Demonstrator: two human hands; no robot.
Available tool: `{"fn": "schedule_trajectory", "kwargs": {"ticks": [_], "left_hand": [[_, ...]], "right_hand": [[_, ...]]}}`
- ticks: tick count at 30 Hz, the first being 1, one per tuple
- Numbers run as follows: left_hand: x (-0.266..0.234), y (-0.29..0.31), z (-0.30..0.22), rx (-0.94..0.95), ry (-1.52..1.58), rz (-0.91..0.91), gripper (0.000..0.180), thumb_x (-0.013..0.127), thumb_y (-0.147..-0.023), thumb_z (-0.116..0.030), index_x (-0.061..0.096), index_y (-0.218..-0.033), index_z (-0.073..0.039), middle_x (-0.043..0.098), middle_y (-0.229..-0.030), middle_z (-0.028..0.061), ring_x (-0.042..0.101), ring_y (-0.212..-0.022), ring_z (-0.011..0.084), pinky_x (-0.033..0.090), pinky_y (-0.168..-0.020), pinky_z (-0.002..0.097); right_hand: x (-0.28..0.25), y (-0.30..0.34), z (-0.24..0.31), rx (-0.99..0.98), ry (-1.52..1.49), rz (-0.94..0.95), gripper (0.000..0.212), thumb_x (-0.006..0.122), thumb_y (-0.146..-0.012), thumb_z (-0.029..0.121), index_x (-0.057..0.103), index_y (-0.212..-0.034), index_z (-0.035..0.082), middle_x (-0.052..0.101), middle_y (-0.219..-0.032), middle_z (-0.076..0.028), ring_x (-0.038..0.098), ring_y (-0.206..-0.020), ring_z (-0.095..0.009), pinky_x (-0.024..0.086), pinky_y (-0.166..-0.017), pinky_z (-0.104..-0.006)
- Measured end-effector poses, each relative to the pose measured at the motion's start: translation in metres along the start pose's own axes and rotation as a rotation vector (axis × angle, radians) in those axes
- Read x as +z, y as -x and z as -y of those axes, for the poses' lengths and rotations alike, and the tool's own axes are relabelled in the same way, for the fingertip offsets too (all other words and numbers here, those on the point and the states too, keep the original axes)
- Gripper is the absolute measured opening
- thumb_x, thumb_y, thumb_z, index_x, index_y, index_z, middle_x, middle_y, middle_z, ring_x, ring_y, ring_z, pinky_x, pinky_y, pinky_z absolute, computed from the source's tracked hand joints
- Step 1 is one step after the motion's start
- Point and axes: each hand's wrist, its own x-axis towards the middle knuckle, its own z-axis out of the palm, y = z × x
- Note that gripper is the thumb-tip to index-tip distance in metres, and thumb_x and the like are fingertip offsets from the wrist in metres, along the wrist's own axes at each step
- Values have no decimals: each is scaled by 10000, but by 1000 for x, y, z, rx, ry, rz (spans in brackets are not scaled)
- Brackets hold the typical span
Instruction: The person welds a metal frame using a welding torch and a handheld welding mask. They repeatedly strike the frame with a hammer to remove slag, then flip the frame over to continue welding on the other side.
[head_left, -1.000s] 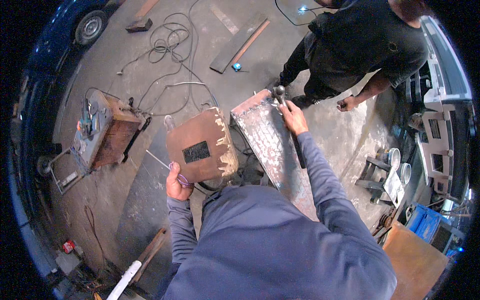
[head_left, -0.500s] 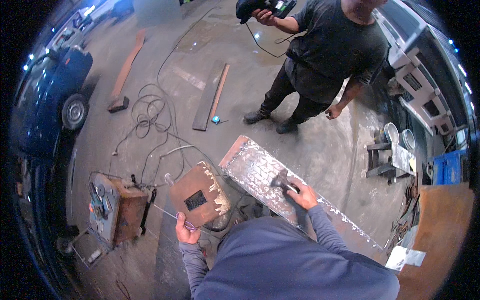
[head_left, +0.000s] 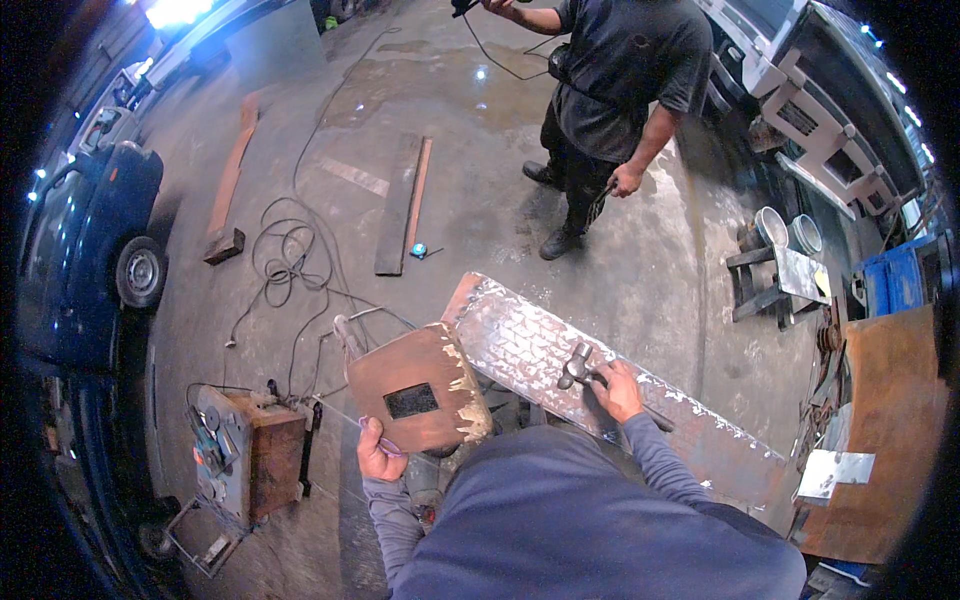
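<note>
My right hand (head_left: 617, 390) is wrapped round the handle of a hammer (head_left: 577, 366), its metal head over a long steel plate (head_left: 525, 338) with flaking white paint. I cannot tell whether the head touches the plate. My left hand (head_left: 381, 452) is closed beside the near-left edge of a worn brown stool seat (head_left: 364, 378), which has a dark rectangular opening. A thin purple-handled tool (head_left: 364, 424) shows at my left fingers; most of it is hidden, so its kind is unclear.
A co-worker (head_left: 630, 90) stands beyond the plate. Coiled cables (head_left: 290, 250) lie on the floor left of centre, near planks (head_left: 402, 205) and a blue tape measure (head_left: 419, 250). A rusty machine (head_left: 262, 445) stands left, buckets (head_left: 772, 228) right.
My view has shifted. The hammer, blurred before, now shows clearly with its head tilted up. The co-worker has stepped and turned, and the dark device in their raised hand is mostly out of view.
</note>
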Motion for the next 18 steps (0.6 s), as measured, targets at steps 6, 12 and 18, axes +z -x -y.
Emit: {"fn": "schedule_trajectory", "kwargs": {"ticks": [6, 12, 18], "left_hand": [[25, -1, -7, -62, -21, 199, 451, 578, -896, -253, 463, -1294, -73, 580, -1217, 149, 576, -1095, 338, 454, -946, 514], [60, -10, -14, -38, -53, 335, 448, 565, -897, -173, 438, -1303, -33, 544, -1256, 132, 557, -1128, 300, 462, -950, 485], [115, 5, -32, -128, -380, 470, 600, 714, -789, -194, 445, -1280, 25, 579, -1170, 109, 585, -1045, 208, 485, -892, 349]], "right_hand": [[3, -63, 96, 37, -911, 390, 239, 581, -884, 171, 627, -1037, -8, 634, -894, -47, 569, -823, -123, 476, -738, -282], [70, -101, 182, -72, -991, 585, 269, 531, -921, 213, 561, -1096, 10, 607, -906, -67, 567, -797, -122, 482, -759, -290], [84, -97, 203, 113, -1209, 608, 271, 532, -925, 226, 547, -1095, 17, 600, -898, -69, 568, -776, -131, 490, -736, -298]]}}
